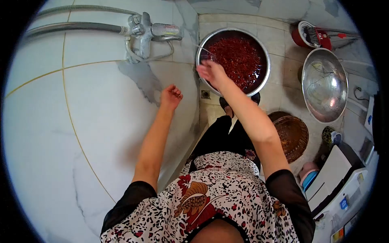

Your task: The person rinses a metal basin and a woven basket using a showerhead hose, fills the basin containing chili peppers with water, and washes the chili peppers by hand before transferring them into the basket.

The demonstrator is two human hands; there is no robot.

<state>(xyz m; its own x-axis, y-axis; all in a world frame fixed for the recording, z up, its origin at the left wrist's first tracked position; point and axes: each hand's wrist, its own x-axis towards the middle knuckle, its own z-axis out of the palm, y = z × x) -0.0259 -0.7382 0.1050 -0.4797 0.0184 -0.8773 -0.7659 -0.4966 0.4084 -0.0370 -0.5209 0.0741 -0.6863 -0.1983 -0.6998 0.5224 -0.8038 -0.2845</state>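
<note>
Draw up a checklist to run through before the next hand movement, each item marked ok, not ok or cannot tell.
1. Basin level on the floor: ok, looks flat.
2. Red pieces within its rim: ok.
3. Right hand free: ok, looks empty, near the rim.
4. Left hand free: cannot tell, curled fingers hide the palm.
5. Shoes off the basin: cannot tell, very close.
6. Metal bowl apart from basin: ok.

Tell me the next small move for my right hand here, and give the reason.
Probably lower your right hand into the wide metal basin and stir the red pieces. The hand appears to be just above the basin's edge, its fingers hold nothing that I can see, and the pieces lie spread across the basin, within what looks like easy reach.
</note>
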